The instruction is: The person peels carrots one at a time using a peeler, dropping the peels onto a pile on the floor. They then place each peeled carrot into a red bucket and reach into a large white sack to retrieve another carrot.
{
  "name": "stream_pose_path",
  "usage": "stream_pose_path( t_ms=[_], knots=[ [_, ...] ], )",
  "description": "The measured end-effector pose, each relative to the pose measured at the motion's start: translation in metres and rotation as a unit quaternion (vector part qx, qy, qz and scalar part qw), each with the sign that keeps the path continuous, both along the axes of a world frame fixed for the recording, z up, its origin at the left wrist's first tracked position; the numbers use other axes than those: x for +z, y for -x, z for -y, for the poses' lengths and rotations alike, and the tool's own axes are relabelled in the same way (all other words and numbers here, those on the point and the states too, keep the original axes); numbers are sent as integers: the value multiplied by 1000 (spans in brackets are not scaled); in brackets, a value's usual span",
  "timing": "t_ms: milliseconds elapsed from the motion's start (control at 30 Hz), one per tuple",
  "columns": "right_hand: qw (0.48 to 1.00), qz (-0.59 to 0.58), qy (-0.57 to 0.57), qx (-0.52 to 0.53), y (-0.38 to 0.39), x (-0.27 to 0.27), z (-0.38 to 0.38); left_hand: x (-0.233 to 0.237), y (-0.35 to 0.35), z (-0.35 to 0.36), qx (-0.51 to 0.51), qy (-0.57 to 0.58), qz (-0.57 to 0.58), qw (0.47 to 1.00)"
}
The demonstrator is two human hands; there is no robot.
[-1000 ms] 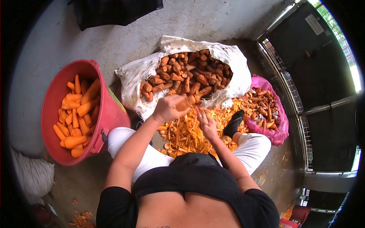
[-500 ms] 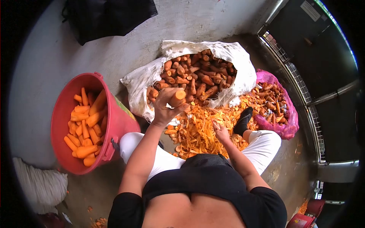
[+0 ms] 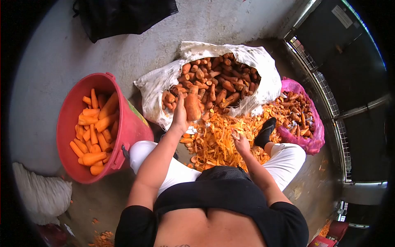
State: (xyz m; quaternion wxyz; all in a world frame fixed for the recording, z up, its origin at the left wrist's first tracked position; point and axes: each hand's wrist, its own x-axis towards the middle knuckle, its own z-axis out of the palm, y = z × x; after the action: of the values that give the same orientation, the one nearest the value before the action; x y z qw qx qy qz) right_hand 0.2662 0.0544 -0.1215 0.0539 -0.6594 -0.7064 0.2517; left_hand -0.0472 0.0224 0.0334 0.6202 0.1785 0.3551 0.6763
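My left hand (image 3: pixel 180 115) has a thick carrot (image 3: pixel 192 106) gripped upright against its palm, in front of the opening of the white sack (image 3: pixel 265 68). Brownish unpeeled carrots (image 3: pixel 230 84) fill that sack. Over a heap of orange peelings (image 3: pixel 214 144), my right hand (image 3: pixel 241 143) is closed, its fingers curled. Something small may be at its fingertips, but I cannot make it out. On the left a red bucket (image 3: pixel 68 123) holds several bright peeled carrots (image 3: pixel 94 158).
A pink bag (image 3: pixel 317 133) of carrot scraps lies right of the heap, by my dark shoe (image 3: pixel 265 132). A black bag (image 3: pixel 127 18) is against the wall. A pale sack (image 3: pixel 43 193) rests at lower left. A dark gate (image 3: pixel 362 144) stands at right.
The carrot in my left hand has turned from pointing its cut end at me to standing upright. My right hand stays about where it was. The view has shifted slightly.
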Motion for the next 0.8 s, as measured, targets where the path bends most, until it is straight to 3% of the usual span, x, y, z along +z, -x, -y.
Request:
stream_pose_path(
  t_ms=[33,167,233,300,367,400,467,600,733,800],
  knots=[
    [1000,26,0,-1,-1,1,-1,-3,0,-1,-15,7,55,998],
    [997,70,1,39,-17,-10,-23,8,-5,-2,-41,45,63,996],
    [996,22,82,32,-14,18,-32,10,-7,-2,-42,55,62,996],
    [960,-236,150,-8,-20,-3,-47,8,-8,-3,-51,58,33,996],
    [897,-401,186,-12,-6,47,-42,-4,-6,-3,-64,52,-23,996],
    [863,-475,172,6,-4,43,-48,-6,-9,-3,-60,46,-31,997],
    [868,-461,183,13,4,75,-51,-7,-15,-2,-51,35,-49,997],
    [892,-436,93,76,18,102,-46,0,-26,11,-77,-26,-48,995],
    [923,-355,-48,138,29,124,-31,-4,-40,24,-59,-5,-96,994],
    [941,-298,-50,151,30,126,-34,-5,-45,30,-56,23,-85,995]
  ],
)
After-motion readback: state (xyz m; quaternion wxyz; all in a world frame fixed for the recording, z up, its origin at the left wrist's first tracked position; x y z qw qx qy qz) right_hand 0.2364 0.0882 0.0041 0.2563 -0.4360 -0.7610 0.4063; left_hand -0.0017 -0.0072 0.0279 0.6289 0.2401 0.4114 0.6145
